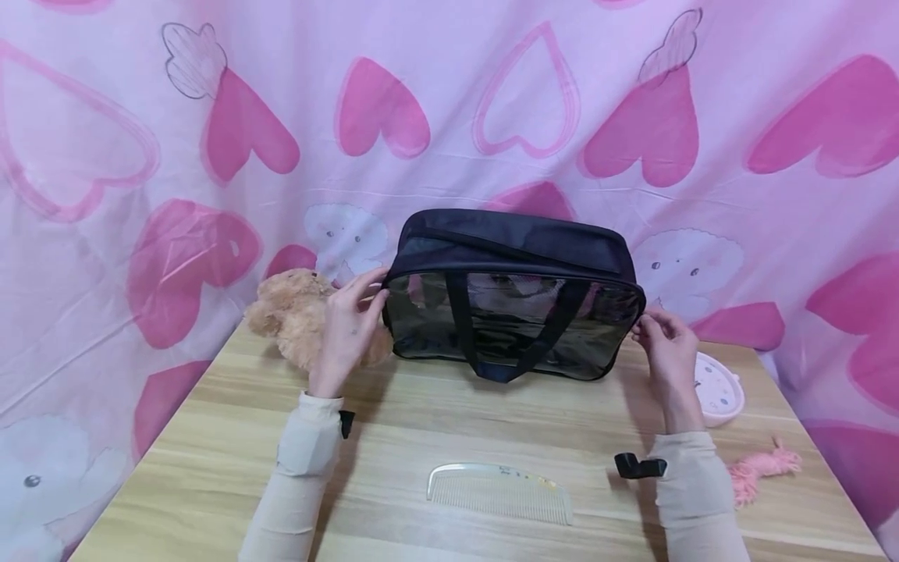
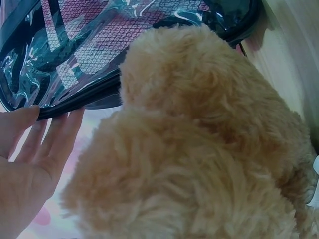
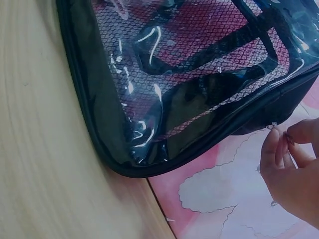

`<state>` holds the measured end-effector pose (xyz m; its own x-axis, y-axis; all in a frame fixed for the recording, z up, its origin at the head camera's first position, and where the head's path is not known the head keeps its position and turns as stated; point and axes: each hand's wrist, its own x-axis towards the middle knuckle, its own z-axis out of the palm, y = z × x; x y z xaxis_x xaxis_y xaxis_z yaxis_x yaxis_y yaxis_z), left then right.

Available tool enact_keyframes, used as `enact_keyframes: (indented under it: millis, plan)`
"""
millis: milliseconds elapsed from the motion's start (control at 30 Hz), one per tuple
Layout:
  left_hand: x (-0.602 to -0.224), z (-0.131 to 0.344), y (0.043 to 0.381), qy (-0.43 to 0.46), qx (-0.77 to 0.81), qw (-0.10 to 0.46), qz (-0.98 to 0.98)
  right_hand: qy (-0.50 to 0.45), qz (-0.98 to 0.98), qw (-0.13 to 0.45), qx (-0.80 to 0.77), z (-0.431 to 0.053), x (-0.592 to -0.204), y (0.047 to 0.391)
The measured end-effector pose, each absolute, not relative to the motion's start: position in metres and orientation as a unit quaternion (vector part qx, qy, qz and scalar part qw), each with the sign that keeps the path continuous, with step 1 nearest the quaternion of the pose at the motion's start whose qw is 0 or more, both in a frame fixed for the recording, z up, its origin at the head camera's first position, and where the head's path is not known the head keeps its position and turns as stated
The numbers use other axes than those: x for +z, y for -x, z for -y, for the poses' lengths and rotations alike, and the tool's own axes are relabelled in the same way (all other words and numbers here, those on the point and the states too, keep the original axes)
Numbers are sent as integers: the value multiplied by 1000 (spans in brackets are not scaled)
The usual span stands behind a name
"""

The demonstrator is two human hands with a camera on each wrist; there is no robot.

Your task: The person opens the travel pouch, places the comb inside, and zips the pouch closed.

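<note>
Wooden table (image 1: 393, 421): comb (image 1: 499, 493) before black bag (image 1: 516, 300), plush toy (image 1: 296, 316) beside

Front and centre, a translucent comb (image 1: 500, 495) lies flat on the wood-grain surface (image 1: 393, 429), teeth towards the near edge (and there's yellow decoration along that spine)! Over left, a fluffy tan plush toy (image 1: 298, 332); out right, a round white disc (image 1: 719, 390), pink-rimmed, with pink yarn (image 1: 772, 464) nearer the front. Heart-print cloth (image 1: 449, 176) hangs behind!
</note>
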<state>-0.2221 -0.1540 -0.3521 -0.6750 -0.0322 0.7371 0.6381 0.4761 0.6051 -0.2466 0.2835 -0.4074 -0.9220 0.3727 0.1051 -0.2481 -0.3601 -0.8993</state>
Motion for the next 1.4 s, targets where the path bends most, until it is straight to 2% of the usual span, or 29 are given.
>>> enact_keyframes:
  millis: [167, 433, 533, 667, 967, 1400]
  plan:
    - [-339, 149, 211, 202, -467, 358, 783, 66, 531, 213, 818, -287, -405, 248]
    - [-339, 149, 212, 217, -461, 379, 772, 78, 566, 193, 797, -291, -385, 251]
    - [-339, 149, 213, 224, -461, 378, 771, 78, 567, 220, 790, -291, -373, 251]
    - [-346, 150, 219, 225, -461, 385, 767, 50, 618, 248, 745, -291, -355, 253]
    - [-366, 162, 236, 224, -465, 379, 768, -8, 795, 245, 555, -287, -327, 259]
    - [-368, 164, 237, 229, -468, 371, 769, -106, 831, 252, 484, -271, -293, 266]
